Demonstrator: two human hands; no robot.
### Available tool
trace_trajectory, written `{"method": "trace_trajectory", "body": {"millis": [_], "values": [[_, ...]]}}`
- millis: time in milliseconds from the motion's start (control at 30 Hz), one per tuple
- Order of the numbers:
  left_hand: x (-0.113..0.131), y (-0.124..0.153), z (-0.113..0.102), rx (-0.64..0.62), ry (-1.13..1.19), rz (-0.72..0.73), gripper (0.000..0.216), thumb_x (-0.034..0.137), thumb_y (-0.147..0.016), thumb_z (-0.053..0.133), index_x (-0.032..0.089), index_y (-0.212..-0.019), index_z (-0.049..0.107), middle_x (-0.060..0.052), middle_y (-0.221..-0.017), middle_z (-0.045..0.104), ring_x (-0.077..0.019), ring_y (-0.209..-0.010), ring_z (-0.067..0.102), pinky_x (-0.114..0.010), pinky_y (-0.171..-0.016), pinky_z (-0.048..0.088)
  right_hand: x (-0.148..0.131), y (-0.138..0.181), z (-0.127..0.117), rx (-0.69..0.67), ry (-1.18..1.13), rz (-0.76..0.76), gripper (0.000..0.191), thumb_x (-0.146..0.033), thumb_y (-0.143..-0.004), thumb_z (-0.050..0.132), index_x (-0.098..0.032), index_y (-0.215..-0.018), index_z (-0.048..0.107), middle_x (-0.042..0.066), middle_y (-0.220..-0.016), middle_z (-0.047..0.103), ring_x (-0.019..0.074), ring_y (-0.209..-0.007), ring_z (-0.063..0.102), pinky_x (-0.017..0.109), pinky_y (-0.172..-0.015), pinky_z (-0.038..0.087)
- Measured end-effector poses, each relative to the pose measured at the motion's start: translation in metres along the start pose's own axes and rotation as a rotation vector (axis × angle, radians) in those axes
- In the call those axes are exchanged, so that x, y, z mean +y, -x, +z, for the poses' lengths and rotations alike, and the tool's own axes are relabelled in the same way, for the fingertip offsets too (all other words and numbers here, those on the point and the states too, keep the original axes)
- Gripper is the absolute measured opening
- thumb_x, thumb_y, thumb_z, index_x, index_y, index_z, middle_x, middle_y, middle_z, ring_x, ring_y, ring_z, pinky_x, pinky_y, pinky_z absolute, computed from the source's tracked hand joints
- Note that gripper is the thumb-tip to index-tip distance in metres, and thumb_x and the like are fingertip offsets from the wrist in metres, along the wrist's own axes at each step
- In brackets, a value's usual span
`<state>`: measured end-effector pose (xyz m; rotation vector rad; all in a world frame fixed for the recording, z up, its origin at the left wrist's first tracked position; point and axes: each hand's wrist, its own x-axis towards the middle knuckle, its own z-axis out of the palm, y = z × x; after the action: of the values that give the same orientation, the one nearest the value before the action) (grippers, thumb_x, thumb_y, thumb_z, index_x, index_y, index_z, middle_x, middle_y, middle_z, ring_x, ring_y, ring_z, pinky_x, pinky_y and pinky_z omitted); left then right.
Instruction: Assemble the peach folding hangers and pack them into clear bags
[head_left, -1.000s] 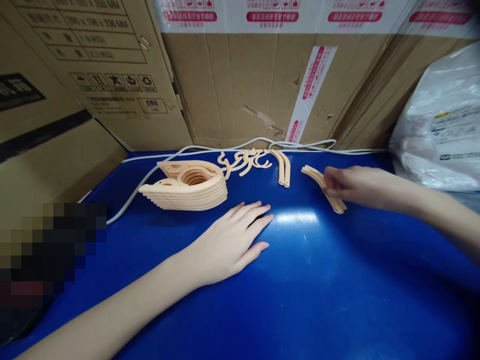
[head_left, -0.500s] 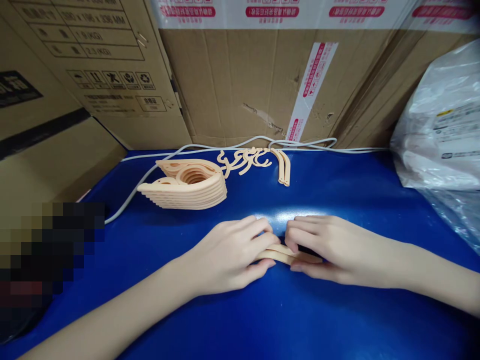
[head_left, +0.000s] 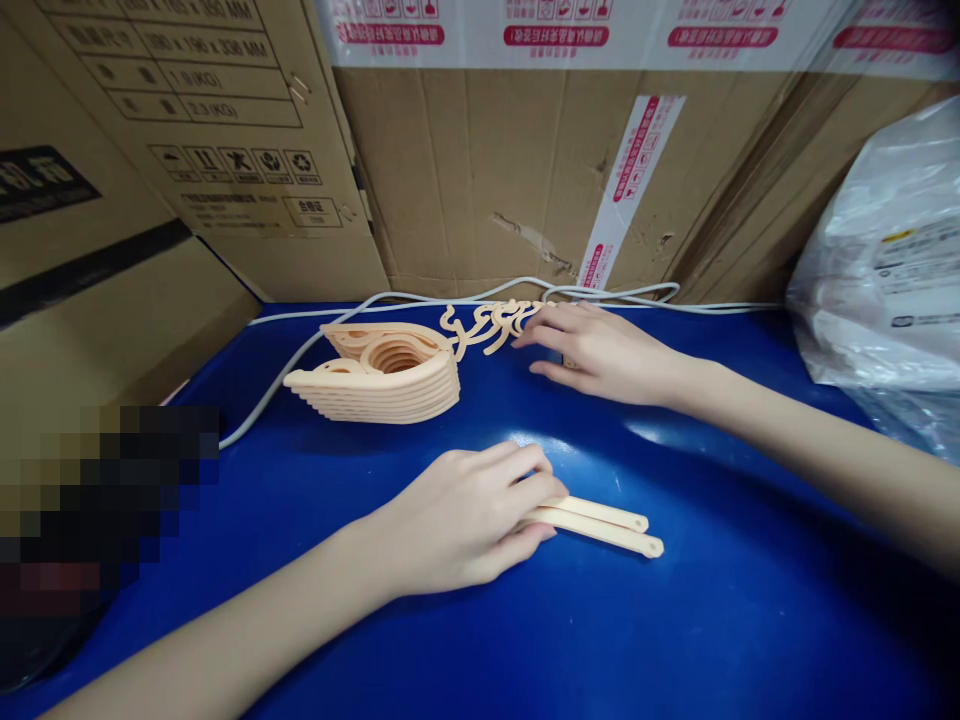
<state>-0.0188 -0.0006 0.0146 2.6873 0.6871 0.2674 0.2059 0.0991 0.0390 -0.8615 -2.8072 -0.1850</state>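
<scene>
My left hand [head_left: 480,515] is closed on two slim beige hanger arms [head_left: 604,522]. They lie side by side, and their ends with small holes point right; their other ends are hidden in my fingers. Farther back, my right hand [head_left: 592,350] reaches over the table with thumb and fingers apart. Under its palm, only a bit of another beige strip [head_left: 570,363] shows. Just left of its fingertips lies a loose group of beige hanger hooks [head_left: 491,325], partly covered by the hand.
A neat stack of beige hanger pieces [head_left: 382,390] stands at the back left of the blue table [head_left: 600,640]. Behind runs a white cable [head_left: 262,400], before cardboard boxes [head_left: 465,180]. A clear plastic bag [head_left: 885,250] sits at the right; a pixelated dark object [head_left: 97,540] at the left.
My right hand has let go of the beige hanger arms and moved back to the hooks and strips. My left hand stays put, still holding the arms. The view has shifted slightly.
</scene>
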Motion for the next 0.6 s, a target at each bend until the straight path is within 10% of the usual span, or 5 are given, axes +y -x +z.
{"method": "trace_trajectory", "body": {"millis": [600], "values": [[0.001,0.001,0.000,0.010,-0.008,0.018,0.018,0.027,-0.098,0.049,0.022,-0.112,0.059,0.000,-0.111,0.062,-0.0155,-0.098,0.060,-0.027,-0.068,0.044,0.003,-0.015,0.029,-0.032,-0.002,-0.043,0.034,-0.016,-0.098,0.040,-0.016,-0.121,0.065,0.012,-0.130,0.066,0.0275,-0.125,0.056,0.050,-0.103,0.040]]}}
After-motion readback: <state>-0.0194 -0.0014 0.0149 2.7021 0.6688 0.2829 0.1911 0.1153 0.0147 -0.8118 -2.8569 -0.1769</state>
